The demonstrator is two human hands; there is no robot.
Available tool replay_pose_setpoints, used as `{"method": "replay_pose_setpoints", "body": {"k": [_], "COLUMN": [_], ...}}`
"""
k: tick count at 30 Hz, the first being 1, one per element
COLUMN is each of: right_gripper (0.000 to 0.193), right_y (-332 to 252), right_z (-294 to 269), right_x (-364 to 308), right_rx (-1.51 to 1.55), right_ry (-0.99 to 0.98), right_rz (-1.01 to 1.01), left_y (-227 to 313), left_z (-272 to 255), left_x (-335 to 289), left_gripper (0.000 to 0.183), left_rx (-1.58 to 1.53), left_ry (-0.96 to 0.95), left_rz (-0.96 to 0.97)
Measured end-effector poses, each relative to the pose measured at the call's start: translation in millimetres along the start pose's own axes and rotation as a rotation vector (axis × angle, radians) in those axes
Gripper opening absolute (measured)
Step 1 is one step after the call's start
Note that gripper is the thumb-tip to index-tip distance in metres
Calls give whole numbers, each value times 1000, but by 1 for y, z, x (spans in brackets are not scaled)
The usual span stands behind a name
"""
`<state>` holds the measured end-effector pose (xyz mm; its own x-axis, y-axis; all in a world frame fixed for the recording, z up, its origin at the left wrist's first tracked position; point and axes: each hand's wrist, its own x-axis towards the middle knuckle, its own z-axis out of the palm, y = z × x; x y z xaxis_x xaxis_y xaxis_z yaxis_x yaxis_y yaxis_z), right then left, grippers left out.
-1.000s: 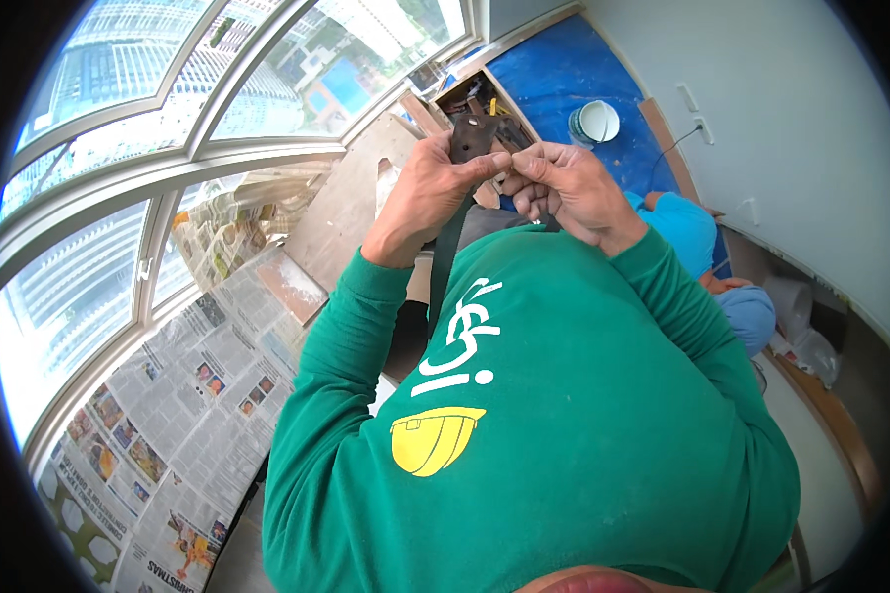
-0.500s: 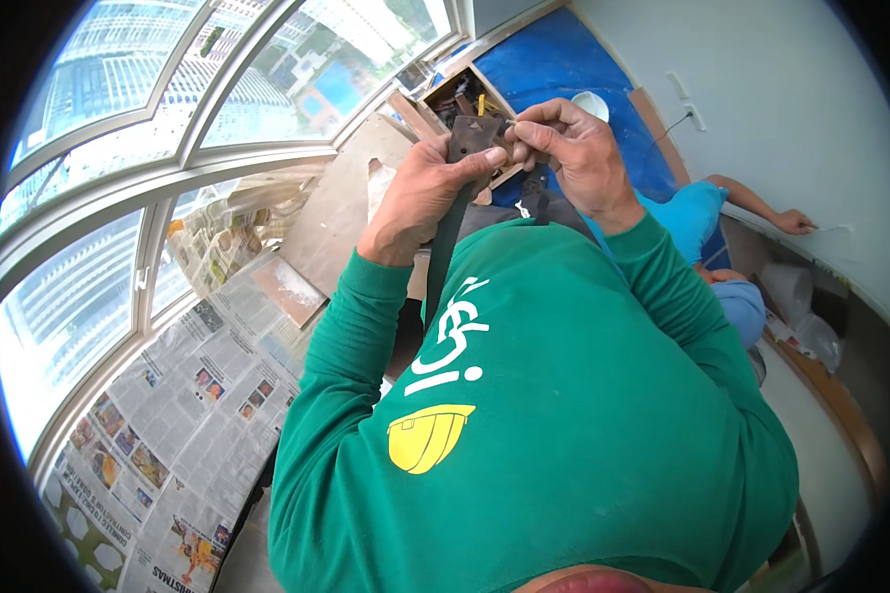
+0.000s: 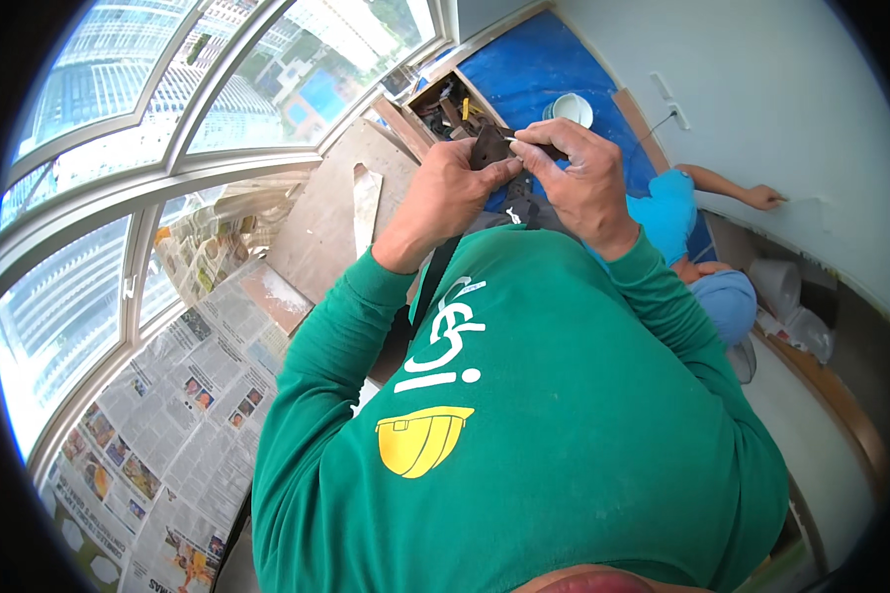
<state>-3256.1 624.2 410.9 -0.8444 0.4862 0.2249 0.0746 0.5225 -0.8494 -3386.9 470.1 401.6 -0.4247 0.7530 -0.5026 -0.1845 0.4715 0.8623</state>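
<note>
My left hand point(image 3: 443, 196) grips a dark brown flat piece point(image 3: 488, 150) with a small hole in it, thumb laid along its lower edge. A dark strap point(image 3: 437, 277) runs from under that hand down over my green sleeve top. Close against the piece's right side, my right hand point(image 3: 585, 183) is pinched, thumb against forefinger. A small pale tip point(image 3: 509, 139) shows at those fingers; what it belongs to is too small to make out. Both hands meet in front of my chest, above a wooden box point(image 3: 452, 99) with tools and scraps in it.
A white bowl point(image 3: 573, 109) stands on blue sheeting point(image 3: 524, 61). At right crouches a co-worker in a light blue shirt point(image 3: 666, 210), one hand point(image 3: 762, 197) at the wall. Left lie a board point(image 3: 318, 212), newspaper sheets point(image 3: 183, 395) and a window frame point(image 3: 178, 163).
The brown piece has tilted and turned in my left hand, and both hands have dropped slightly lower. The view has shifted a little. The co-worker's arm moved slightly along the wall.
</note>
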Motion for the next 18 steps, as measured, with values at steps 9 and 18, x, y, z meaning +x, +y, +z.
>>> {"method": "replay_pose_setpoints", "body": {"k": [9,18], "right_gripper": [16,20], "right_y": [8,15], "right_z": [-8,-39], "right_x": [-3,7], "right_rx": [-85,534], "right_ry": [-76,-333], "right_rz": [-53,501], "left_y": [12,20], "left_z": [15,16], "left_x": [-7,-15], "left_gripper": [31,30], "left_rx": [208,148], "left_ry": [22,-100], "left_rz": [58,-2]}}
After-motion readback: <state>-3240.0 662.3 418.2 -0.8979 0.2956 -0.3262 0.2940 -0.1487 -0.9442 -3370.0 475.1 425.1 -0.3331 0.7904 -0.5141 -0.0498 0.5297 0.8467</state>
